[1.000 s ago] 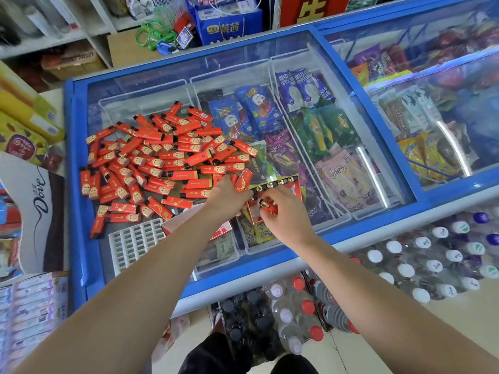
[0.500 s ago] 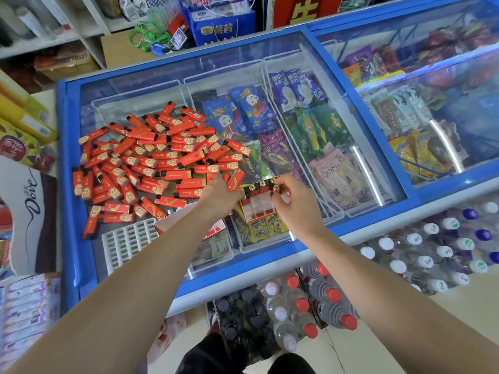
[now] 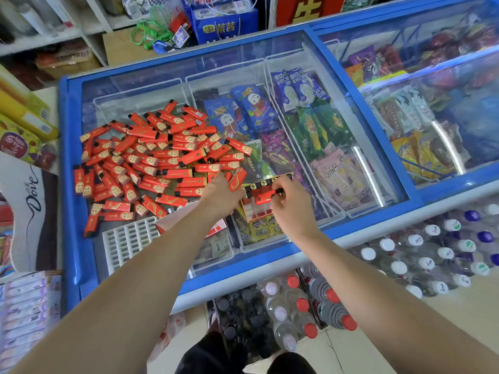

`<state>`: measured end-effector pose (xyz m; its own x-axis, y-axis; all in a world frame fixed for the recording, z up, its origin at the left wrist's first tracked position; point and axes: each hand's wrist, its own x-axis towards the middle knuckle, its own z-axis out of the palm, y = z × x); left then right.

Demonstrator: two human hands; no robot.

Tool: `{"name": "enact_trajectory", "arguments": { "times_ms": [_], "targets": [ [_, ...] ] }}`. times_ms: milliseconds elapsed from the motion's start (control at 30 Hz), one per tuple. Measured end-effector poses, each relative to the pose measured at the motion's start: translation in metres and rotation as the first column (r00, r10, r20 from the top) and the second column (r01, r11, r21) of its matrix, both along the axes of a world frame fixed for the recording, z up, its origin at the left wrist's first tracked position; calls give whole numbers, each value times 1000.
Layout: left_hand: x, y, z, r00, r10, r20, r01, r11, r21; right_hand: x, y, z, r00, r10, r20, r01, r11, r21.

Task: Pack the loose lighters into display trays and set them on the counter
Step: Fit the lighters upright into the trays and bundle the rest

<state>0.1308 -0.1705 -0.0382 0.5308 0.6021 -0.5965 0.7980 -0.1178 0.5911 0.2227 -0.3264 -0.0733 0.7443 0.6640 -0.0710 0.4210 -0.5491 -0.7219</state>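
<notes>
A heap of several loose red lighters (image 3: 151,157) lies on the glass lid of a blue freezer (image 3: 297,252). A small red display tray (image 3: 256,209) with white slots sits on the glass near the front, a row of lighters standing along its far edge. My left hand (image 3: 218,195) holds the tray's left side and grips a red lighter (image 3: 237,179) that sticks up from its fingers. My right hand (image 3: 291,203) pinches another red lighter (image 3: 266,197), lying sideways over the tray's slots.
A white empty grid tray (image 3: 129,238) lies on the glass at the front left, beside a red and white box (image 3: 216,229) under my left forearm. Packs of bottled drinks (image 3: 297,306) stand on the floor before the freezer. Shelves and boxes line the left and back.
My right hand, which was at the tray's far edge half a second ago, now holds a lighter sideways over the slots. My left hand has stayed at the tray's left side.
</notes>
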Motion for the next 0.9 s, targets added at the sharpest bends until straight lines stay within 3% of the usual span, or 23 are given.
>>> {"name": "enact_trajectory", "arguments": {
  "times_ms": [200,500,700,900],
  "targets": [
    [0,1,0,999,-36,-21,37,999,24,-6,7,-3,983,-117,-143,124,991,45],
    [0,1,1,999,-34,-31,35,999,12,-7,9,0,986,-77,-150,81,996,21],
    [0,3,0,999,-42,-29,43,999,9,-12,12,4,966,-84,-244,102,993,63],
    [0,2,1,999,-48,-25,48,999,9,-13,17,2,825,-228,-518,321,942,97]
  ]
}}
